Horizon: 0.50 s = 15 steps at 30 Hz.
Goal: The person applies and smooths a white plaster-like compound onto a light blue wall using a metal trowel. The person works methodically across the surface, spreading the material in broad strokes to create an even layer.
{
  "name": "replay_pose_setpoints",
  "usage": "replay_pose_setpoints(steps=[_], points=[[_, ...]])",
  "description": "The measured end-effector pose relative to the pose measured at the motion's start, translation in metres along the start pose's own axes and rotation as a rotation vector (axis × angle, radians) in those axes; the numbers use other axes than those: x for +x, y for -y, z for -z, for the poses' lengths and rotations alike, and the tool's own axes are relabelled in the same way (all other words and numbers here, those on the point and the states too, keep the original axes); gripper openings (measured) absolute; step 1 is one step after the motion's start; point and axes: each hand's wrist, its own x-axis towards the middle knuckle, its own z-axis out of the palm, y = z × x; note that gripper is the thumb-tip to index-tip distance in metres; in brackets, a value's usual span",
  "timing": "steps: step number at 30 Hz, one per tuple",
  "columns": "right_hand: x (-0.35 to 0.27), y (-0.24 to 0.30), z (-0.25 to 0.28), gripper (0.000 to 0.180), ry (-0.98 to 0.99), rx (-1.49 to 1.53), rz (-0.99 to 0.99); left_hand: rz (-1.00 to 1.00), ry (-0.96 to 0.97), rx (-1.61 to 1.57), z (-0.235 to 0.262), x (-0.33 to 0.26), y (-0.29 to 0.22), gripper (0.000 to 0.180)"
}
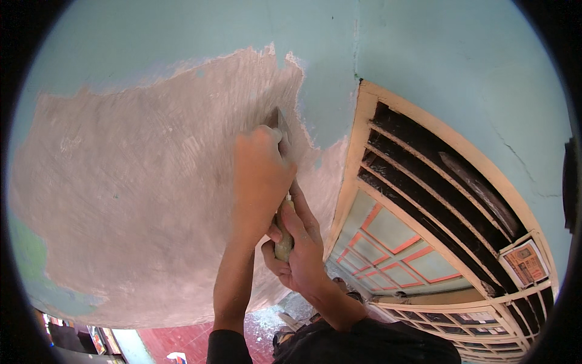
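A scraper with a metal blade (282,128) and a pale wooden handle (284,242) is pressed against a wall. My right hand (301,246) is closed around the handle. My left hand (259,176) lies over the upper part of the tool, pressing just behind the blade. The blade tip sits at the edge where light blue-green paint (327,91) meets the large scraped pinkish patch (139,188). Both forearms reach up from the lower edge, in dark sleeves.
A cream door frame (354,164) with a slatted vent (436,176) and glass panes with orange bars (394,242) stands to the right. A small framed picture (525,264) hangs by it. Red floor (182,340) with paint flakes lies below.
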Motion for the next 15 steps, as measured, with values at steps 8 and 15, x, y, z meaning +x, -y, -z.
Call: replay_pose_setpoints(steps=[8, 15], points=[[0.03, 0.003, -0.016, 0.05, 0.008, 0.103, 0.154, -0.048, 0.125, 0.066, -0.011, 0.04, 0.001, 0.02], [0.012, 0.023, -0.03, 0.046, 0.028, 0.238, 0.025, -0.152, -0.009, 0.144, -0.002, 0.025, 0.002, 0.016]])
